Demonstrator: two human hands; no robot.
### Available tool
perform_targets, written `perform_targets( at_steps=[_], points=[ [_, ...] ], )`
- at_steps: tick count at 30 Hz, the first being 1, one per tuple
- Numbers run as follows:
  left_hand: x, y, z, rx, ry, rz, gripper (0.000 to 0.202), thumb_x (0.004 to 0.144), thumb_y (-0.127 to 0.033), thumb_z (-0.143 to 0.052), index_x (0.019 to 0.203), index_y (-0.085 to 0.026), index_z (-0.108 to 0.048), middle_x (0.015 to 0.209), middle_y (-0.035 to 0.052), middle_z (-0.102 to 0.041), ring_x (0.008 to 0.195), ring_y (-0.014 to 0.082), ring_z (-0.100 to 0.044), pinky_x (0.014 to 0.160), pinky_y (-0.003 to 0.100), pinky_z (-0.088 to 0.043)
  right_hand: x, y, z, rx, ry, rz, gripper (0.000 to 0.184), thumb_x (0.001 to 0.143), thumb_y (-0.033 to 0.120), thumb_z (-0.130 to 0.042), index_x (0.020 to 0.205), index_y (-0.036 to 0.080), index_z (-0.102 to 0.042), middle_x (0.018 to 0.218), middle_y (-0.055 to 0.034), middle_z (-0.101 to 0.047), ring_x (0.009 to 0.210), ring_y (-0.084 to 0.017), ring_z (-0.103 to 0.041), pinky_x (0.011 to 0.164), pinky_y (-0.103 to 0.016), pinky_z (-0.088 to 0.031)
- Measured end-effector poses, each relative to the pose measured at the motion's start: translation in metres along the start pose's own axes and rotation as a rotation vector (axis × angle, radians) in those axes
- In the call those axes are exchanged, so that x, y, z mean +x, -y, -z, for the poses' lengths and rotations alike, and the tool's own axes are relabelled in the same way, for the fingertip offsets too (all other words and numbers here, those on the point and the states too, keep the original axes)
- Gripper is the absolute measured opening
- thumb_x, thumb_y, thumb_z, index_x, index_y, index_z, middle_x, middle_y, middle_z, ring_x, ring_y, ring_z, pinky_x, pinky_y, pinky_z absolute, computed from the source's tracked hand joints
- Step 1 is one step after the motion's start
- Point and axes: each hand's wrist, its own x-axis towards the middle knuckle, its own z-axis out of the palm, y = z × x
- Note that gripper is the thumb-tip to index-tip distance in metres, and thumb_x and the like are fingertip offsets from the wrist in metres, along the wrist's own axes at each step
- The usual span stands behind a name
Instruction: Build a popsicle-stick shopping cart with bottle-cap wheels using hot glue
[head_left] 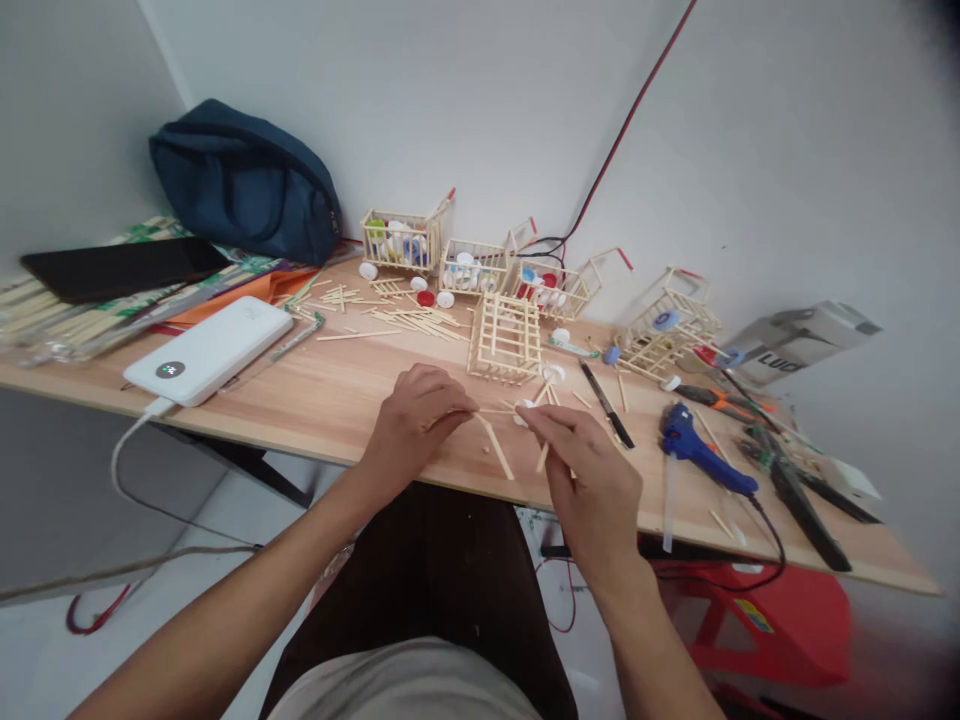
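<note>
stick (493, 411) pinched at both ends: left hand (420, 420) closed on one, right hand (592, 470) on the other. wooden cage (504, 340) just beyond them; glue gun (701, 452) beside the right hand.

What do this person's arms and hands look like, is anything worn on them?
Both arms are bare, with no sleeves in view. The left hand and right hand carry no gloves, rings, watch or markings.

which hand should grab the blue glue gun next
Right, probably. The right hand is nearer the glue gun, which lies on its side of the table. The left hand sits farther off, pinching the thin stick, and would have to cross over.
</note>
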Motion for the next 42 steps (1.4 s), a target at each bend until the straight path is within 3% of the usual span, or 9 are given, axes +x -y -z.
perform_targets(
  at_steps=[12,19,24,27,29,31,35,38,42],
  points=[
    [-0.019,0.005,0.000,0.238,0.096,-0.186,0.010,0.091,-0.019,-0.056,0.091,-0.020,-0.065,0.094,0.0034,-0.071,0.101,0.0188,-0.054,0.089,0.037,-0.034,-0.045,-0.010,-0.036,0.082,-0.002,0.035,0.055,0.091,0.004,-0.044,0.135,0.036,-0.053,0.116,-0.0068,-0.062,0.108,-0.017,-0.061,0.093,-0.031,-0.052],
    [-0.029,0.002,0.001,0.289,0.097,-0.159,0.010,0.089,-0.016,-0.058,0.096,-0.019,-0.064,0.097,0.0039,-0.070,0.103,0.0204,-0.053,0.089,0.038,-0.037,-0.061,-0.007,-0.041,0.124,0.037,0.012,0.058,0.091,0.005,-0.048,0.139,0.038,-0.048,0.119,-0.0062,-0.060,0.112,-0.019,-0.059,0.094,-0.033,-0.053],
    [-0.046,-0.014,0.002,0.283,-0.011,-0.034,0.017,0.089,-0.010,-0.053,0.100,-0.019,-0.063,0.095,0.0051,-0.069,0.097,0.0188,-0.057,0.090,0.034,-0.043,-0.067,-0.012,-0.044,0.122,0.087,0.020,0.061,0.091,0.005,-0.047,0.142,0.038,-0.042,0.125,-0.0068,-0.057,0.117,-0.020,-0.056,0.101,-0.036,-0.049],
    [-0.056,-0.033,0.007,0.225,-0.046,0.225,0.015,0.092,-0.017,-0.050,0.101,-0.020,-0.062,0.093,0.0027,-0.071,0.084,0.0139,-0.063,0.079,0.025,-0.047,-0.066,-0.013,-0.043,0.104,0.080,0.058,0.064,0.090,0.002,-0.046,0.144,0.037,-0.040,0.123,-0.0078,-0.057,0.117,-0.018,-0.055,0.101,-0.035,-0.049],
    [-0.058,-0.046,0.010,0.171,0.069,0.483,0.015,0.093,-0.026,-0.050,0.102,-0.021,-0.062,0.084,-0.0013,-0.071,0.067,0.0110,-0.063,0.064,0.021,-0.046,-0.065,-0.013,-0.043,0.098,0.069,0.081,0.065,0.090,0.001,-0.045,0.144,0.035,-0.040,0.122,-0.0083,-0.058,0.117,-0.018,-0.055,0.100,-0.035,-0.050],
    [-0.055,-0.054,0.012,0.153,0.193,0.593,0.018,0.093,-0.028,-0.048,0.099,-0.021,-0.063,0.084,-0.0012,-0.072,0.070,0.0119,-0.065,0.064,0.022,-0.045,-0.065,-0.013,-0.043,0.097,0.064,0.096,0.064,0.089,-0.001,-0.045,0.144,0.033,-0.041,0.122,-0.0088,-0.057,0.117,-0.018,-0.054,0.099,-0.036,-0.050],
    [-0.043,-0.057,0.007,0.318,0.335,0.632,0.021,0.091,-0.035,-0.050,0.093,-0.020,-0.065,0.081,0.0020,-0.071,0.074,0.0186,-0.066,0.066,0.027,-0.043,-0.066,-0.013,-0.045,0.120,0.052,0.117,0.064,0.088,-0.002,-0.046,0.144,0.030,-0.042,0.124,-0.0100,-0.057,0.119,-0.020,-0.053,0.101,-0.039,-0.048],
    [-0.034,-0.053,-0.001,0.531,0.374,0.615,0.024,0.091,-0.038,-0.049,0.089,-0.019,-0.063,0.079,0.0057,-0.071,0.077,0.0250,-0.067,0.064,0.031,-0.041,-0.067,-0.014,-0.046,0.151,0.044,0.129,0.066,0.087,-0.003,-0.046,0.144,0.029,-0.042,0.125,-0.0103,-0.056,0.120,-0.020,-0.052,0.102,-0.040,-0.048],
    [-0.025,-0.051,-0.008,0.644,0.406,0.610,0.025,0.092,-0.033,-0.044,0.089,-0.017,-0.063,0.081,0.0094,-0.071,0.078,0.0258,-0.067,0.063,0.031,-0.039,-0.069,-0.015,-0.043,0.174,0.047,0.151,0.067,0.085,-0.005,-0.045,0.144,0.027,-0.042,0.127,-0.0108,-0.054,0.122,-0.020,-0.051,0.103,-0.041,-0.047]
  ],
)
